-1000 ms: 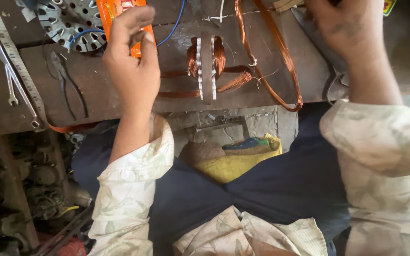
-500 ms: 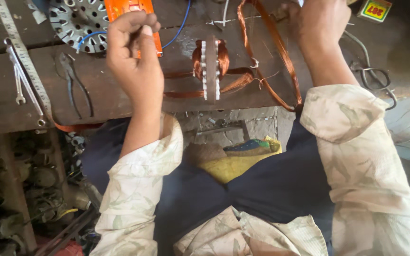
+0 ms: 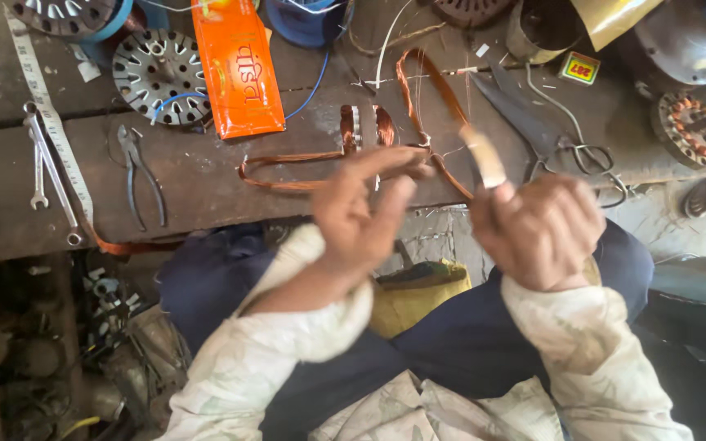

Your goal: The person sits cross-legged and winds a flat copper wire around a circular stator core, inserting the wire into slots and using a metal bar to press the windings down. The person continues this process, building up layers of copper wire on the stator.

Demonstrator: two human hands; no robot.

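Note:
My right hand [image 3: 541,233] is closed around a short pale strip [image 3: 484,157] that sticks up out of the fist. My left hand [image 3: 361,212] hovers beside it, blurred, with fingers stretched apart and nothing in it. Both hands are over the front edge of the workbench [image 3: 206,196], just in front of the copper wire coils [image 3: 353,139] that lie on it. An orange packet [image 3: 234,69] lies flat farther back on the left.
On the bench are a round metal stator disc [image 3: 157,73], pliers [image 3: 139,173], wrenches [image 3: 42,167], a tape measure [image 3: 55,131], large scissors [image 3: 537,122], a small yellow box [image 3: 579,69] and a copper-wound rotor [image 3: 692,131]. A yellow cloth bag [image 3: 418,294] rests on my lap.
Both hands have come back from the bench toward my body. The left has let go of the orange packet, and the right now holds a pale strip.

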